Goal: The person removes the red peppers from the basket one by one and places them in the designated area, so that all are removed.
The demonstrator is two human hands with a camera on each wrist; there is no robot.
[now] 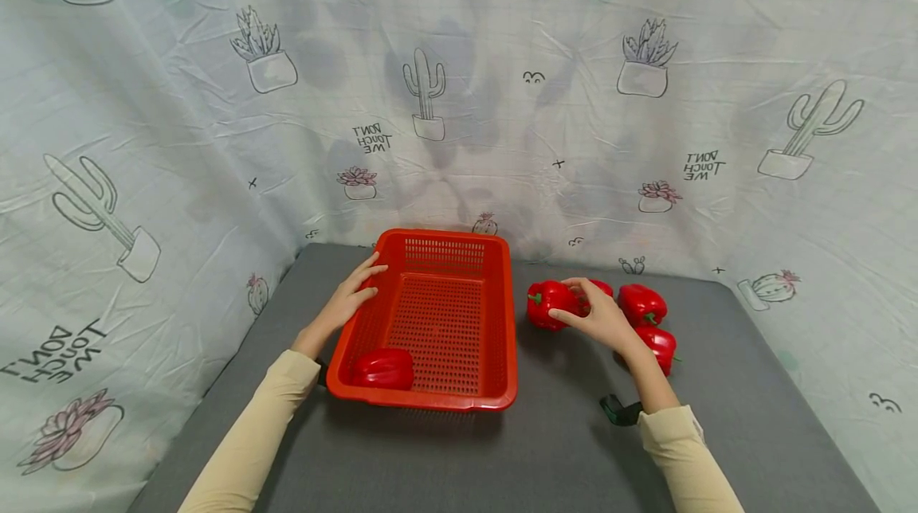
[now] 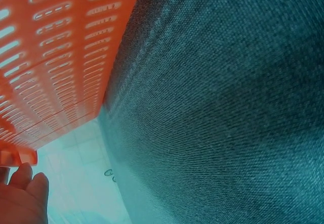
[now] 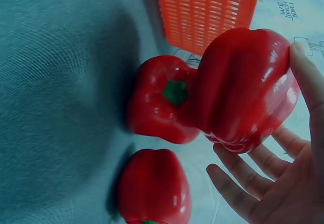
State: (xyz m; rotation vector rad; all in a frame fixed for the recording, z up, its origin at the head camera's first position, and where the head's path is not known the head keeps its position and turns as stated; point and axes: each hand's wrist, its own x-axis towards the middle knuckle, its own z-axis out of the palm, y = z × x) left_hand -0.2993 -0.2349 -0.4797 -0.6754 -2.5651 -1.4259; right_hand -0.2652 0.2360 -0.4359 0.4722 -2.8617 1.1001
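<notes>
My right hand grips a red bell pepper just right of the basket, its green stem facing left. In the right wrist view the thumb lies along one side of this pepper and the fingers are at the other. Behind it sits another red bell pepper, partly hidden. My left hand rests on the left rim of the orange-red plastic basket, fingers extended. From the left wrist, its fingertips show right at the rim. One red bell pepper lies in the basket's near left corner.
Two more red bell peppers, one behind the other, lie right of my right hand. The grey cloth-covered table ends at a white curtain printed with cacti. A dark green-and-black device sits at my right wrist.
</notes>
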